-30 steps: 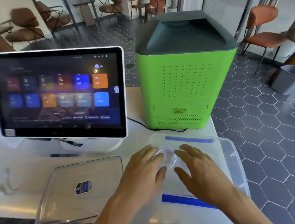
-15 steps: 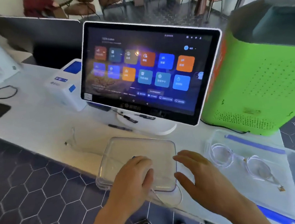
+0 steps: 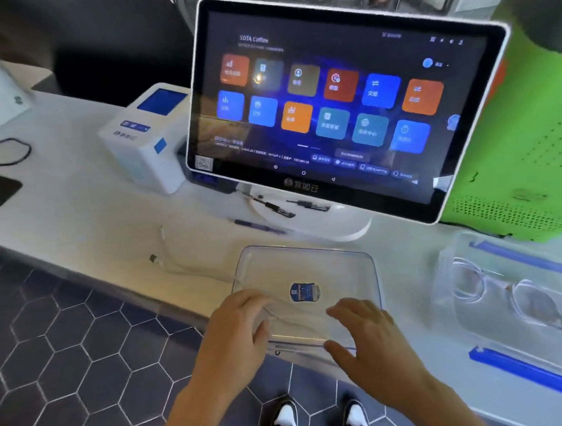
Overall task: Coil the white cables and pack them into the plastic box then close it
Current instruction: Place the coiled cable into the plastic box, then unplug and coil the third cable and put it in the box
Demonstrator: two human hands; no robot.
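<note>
Lid (image 3: 311, 271) between both hands' grip

Touchscreen monitor (image 3: 338, 107): header at upper left of the display reads "SOTA Coffee"; smaller line beneath it too blurred to read. Coloured app tiles below the header carry icons and short captions, not legible. Status line along the screen's lower edge has small characters and digits, unreadable. Lower bezel under the display bears a logo with characters, blurred. Clear lid (image 3: 306, 278) in front of the monitor: blue-and-white badge sticker (image 3: 304, 292), print too small to read. White printer (image 3: 147, 136) left of the monitor: blue markings, illegible.
</note>
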